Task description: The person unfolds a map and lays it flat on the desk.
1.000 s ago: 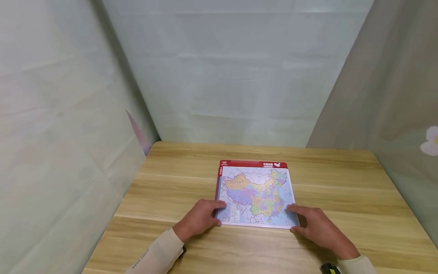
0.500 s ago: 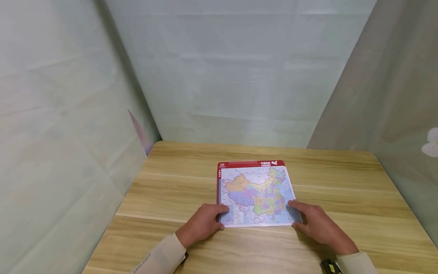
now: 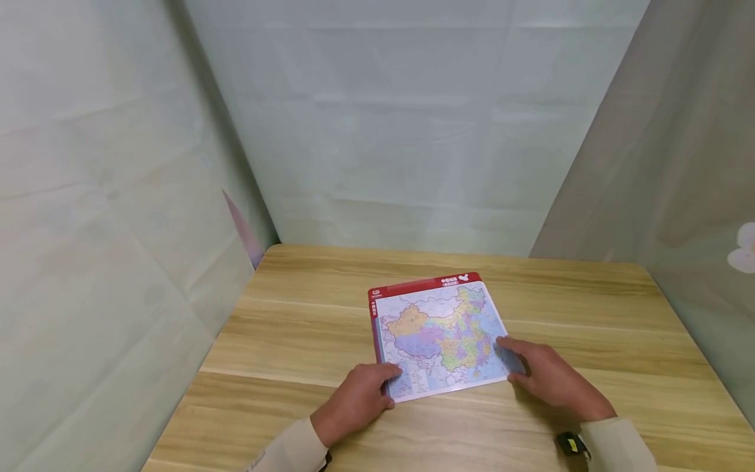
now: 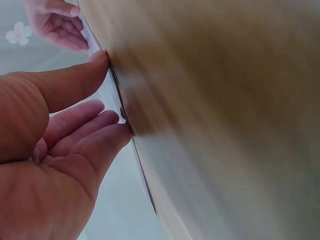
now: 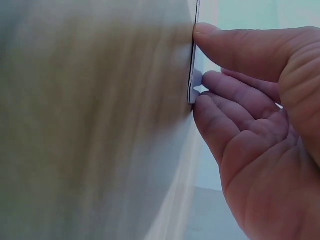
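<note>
A flat map board (image 3: pixel 439 334) with a red top border lies on the table, turned slightly counter-clockwise in the head view. At its near left corner, the left hand (image 3: pixel 356 401) holds the edge between thumb and fingers. The right hand (image 3: pixel 557 380) holds the near right corner in the same way. In the left wrist view, the board's thin edge (image 4: pixel 144 182) meets the digits of the left hand (image 4: pixel 55 145). The right wrist view shows the right hand (image 5: pixel 265 130) at the board's edge (image 5: pixel 192 65), with some fingers bent.
The wooden table (image 3: pixel 283 341) extends around the board on all sides. Pale cloth (image 3: pixel 401 131) hangs behind it, with further cloth at the left and right, the right one bearing a white flower. A dark band with a yellow patch (image 3: pixel 571 444) is at the right wrist.
Between both hands, the board has rotated counter-clockwise. Its near left corner has come closer with the left hand, while the right hand has shifted slightly away from the near side.
</note>
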`<state>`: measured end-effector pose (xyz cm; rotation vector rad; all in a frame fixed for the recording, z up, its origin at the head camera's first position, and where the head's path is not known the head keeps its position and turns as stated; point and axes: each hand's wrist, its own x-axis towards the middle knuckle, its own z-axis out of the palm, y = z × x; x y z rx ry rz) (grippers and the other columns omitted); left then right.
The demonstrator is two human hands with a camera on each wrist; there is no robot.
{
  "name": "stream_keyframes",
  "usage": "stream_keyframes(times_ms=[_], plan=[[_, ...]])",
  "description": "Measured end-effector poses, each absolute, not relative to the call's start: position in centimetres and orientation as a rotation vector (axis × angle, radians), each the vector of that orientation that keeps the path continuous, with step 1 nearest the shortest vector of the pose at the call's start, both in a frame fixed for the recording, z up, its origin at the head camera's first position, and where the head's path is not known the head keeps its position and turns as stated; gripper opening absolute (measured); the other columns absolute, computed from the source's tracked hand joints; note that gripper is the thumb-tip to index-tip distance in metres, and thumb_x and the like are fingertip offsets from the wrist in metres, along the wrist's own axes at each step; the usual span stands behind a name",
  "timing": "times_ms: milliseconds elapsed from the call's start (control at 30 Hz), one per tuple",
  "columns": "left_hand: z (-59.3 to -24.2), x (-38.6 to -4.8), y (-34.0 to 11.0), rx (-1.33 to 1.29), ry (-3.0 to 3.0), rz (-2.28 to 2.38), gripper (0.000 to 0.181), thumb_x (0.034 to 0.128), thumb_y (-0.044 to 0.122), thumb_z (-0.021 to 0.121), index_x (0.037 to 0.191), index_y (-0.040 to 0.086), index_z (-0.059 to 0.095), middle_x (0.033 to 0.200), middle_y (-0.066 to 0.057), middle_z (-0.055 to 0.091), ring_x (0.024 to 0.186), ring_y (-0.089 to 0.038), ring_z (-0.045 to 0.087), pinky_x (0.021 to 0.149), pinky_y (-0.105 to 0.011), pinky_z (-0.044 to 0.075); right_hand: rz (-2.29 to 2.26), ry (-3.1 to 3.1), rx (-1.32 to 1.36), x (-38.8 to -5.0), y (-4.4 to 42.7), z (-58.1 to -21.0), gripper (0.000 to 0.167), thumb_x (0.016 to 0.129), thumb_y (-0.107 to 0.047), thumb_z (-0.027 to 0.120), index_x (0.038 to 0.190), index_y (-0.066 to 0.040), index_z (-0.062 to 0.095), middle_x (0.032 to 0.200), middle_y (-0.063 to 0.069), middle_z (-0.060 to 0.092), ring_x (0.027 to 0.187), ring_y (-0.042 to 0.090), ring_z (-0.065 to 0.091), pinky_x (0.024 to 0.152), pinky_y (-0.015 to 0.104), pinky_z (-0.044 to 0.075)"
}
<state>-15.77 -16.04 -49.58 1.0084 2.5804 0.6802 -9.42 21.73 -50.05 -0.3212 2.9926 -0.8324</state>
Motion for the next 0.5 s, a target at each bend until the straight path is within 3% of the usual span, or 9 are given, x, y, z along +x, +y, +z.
stream_keyframes(times_ms=[500], plan=[[-49.51, -16.77, -16.43, 1.178, 2.536, 0.674, 0.042, 0.0868, 0.009, 0.086, 0.127, 0.006, 0.074, 0.122, -0.002, 0.077, 0.103, -0.005, 0.066, 0.088, -0.027, 0.06, -0.852, 2.972, -0.169, -9.43, 21.01, -50.0, 0.065, 0.089, -0.006, 0.083, 0.149, -0.002, 0.058, 0.149, 0.027, 0.059, 0.13, 0.039, 0.062, 0.098, 0.048, 0.059]])
